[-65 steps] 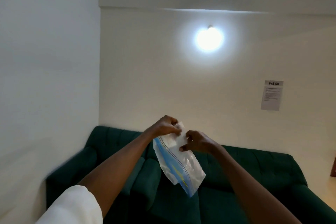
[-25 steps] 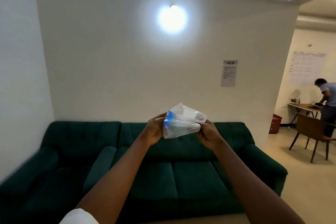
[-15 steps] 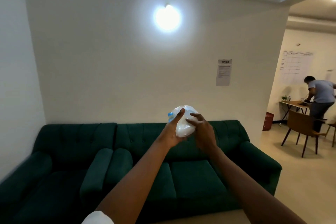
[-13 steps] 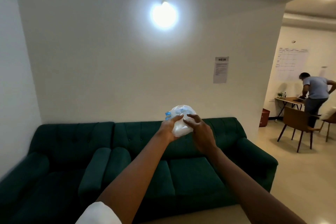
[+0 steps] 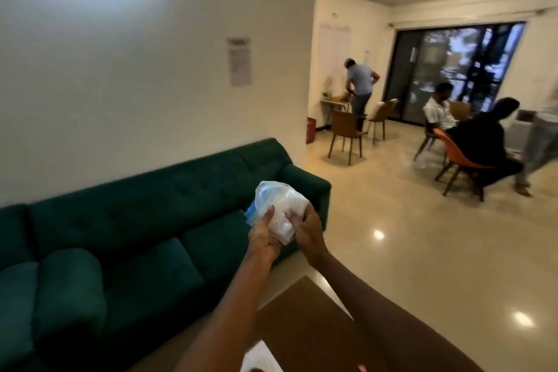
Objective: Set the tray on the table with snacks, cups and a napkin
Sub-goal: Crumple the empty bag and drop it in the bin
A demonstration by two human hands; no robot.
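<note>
Both hands hold a crumpled clear plastic bag (image 5: 279, 205) with a blue strip, rolled into a ball, in front of me at chest height. My left hand (image 5: 263, 238) cups it from below and the left. My right hand (image 5: 308, 231) presses on it from the right. A brown table (image 5: 305, 320) corner shows low between my forearms, with a white sheet or object (image 5: 259, 358) at the bottom edge, partly hidden by my left arm. No tray, cups or snacks can be seen.
A dark green sofa (image 5: 136, 235) runs along the white wall on the left. To the right lies glossy floor (image 5: 422, 251), with brown chairs (image 5: 345, 133), two seated people (image 5: 480, 142) and a standing person (image 5: 359, 84) at a small far table.
The view has swung right and down, bringing the open room and the table corner into sight. The bag stays balled between both hands, now lower in the frame.
</note>
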